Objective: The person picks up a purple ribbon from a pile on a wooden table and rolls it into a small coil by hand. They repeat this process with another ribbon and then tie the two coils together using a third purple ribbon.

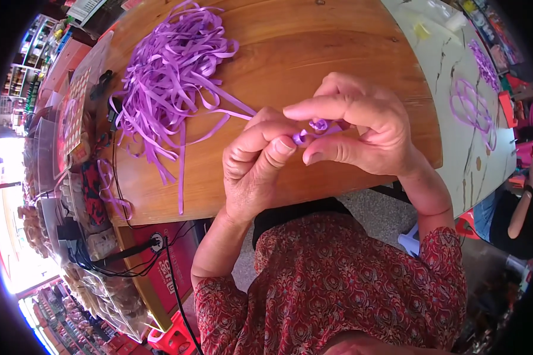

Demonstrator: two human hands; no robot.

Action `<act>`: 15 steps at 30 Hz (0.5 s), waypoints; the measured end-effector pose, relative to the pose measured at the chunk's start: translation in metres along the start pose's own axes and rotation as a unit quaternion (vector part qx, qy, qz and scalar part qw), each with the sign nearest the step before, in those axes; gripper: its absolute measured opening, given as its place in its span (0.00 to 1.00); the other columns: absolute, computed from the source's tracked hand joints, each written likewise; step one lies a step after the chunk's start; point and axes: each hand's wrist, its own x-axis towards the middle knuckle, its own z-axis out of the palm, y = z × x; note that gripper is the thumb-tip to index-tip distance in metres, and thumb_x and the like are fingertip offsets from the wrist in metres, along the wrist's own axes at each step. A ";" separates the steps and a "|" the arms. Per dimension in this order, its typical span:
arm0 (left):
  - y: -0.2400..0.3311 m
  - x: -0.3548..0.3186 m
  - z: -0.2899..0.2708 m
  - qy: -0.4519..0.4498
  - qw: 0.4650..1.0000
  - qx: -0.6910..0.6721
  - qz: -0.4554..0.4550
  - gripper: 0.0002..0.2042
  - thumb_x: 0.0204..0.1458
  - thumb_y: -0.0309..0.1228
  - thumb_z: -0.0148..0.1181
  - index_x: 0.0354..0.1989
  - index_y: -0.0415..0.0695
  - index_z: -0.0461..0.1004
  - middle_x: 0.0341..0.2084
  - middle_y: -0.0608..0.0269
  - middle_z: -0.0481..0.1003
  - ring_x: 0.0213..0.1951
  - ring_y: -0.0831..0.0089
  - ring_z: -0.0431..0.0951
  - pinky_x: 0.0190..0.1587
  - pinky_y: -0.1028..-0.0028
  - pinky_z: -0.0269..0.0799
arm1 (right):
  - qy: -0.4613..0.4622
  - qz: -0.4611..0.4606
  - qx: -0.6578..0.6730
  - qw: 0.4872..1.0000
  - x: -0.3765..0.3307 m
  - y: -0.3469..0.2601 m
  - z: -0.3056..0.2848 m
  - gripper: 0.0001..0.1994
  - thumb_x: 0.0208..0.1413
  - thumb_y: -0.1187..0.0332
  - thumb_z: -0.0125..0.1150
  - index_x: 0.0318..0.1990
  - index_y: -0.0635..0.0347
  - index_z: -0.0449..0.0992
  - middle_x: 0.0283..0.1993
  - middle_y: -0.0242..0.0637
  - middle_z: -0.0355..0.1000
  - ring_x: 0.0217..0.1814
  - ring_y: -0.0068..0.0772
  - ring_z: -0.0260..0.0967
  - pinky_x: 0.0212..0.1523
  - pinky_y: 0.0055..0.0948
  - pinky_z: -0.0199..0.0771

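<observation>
Both hands are up over the near edge of the wood table (314, 35). Left hand (251, 157) has thumb and index pressed together on the ribbon. Right hand (370, 124) has thumb and index spread in a wide C, with a small purple curl (318, 125) in the gap; can't tell if its other fingers grip anything.

Progress-wise, I'd say one little piece is bent into shape but looks loose, so not finished. A strand (237, 105) runs from the left hand to the pile (172, 65), a big tangle that's all unworked, so loads left imo. Further right, the white table has a loose loop (494, 127) and a purple bunch (484, 65), too small to judge.
</observation>
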 end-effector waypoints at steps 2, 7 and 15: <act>0.000 0.000 0.000 -0.003 1.000 -0.010 0.000 0.07 0.55 0.28 0.55 0.36 0.38 0.75 0.30 0.63 0.72 0.33 0.76 0.69 0.40 0.75 0.65 | -0.007 -0.001 -0.006 1.000 -0.001 0.000 0.000 0.18 0.38 0.70 0.71 0.40 0.64 0.78 0.29 0.31 0.69 0.28 0.21 0.66 0.26 0.17 0.63; -0.001 -0.001 0.003 -0.001 0.999 -0.035 -0.018 0.07 0.55 0.27 0.54 0.37 0.38 0.75 0.29 0.64 0.72 0.34 0.75 0.69 0.41 0.76 0.64 | 0.023 -0.034 -0.039 0.998 0.000 -0.001 0.003 0.13 0.39 0.74 0.70 0.36 0.63 0.78 0.29 0.35 0.72 0.26 0.25 0.67 0.23 0.21 0.65; 0.001 0.001 0.006 0.018 0.998 0.062 -0.002 0.06 0.54 0.25 0.55 0.26 0.38 0.72 0.24 0.67 0.70 0.28 0.79 0.65 0.33 0.78 0.61 | 0.043 -0.055 -0.041 0.997 -0.005 0.003 0.006 0.12 0.38 0.74 0.70 0.33 0.65 0.77 0.27 0.36 0.71 0.24 0.27 0.65 0.22 0.23 0.62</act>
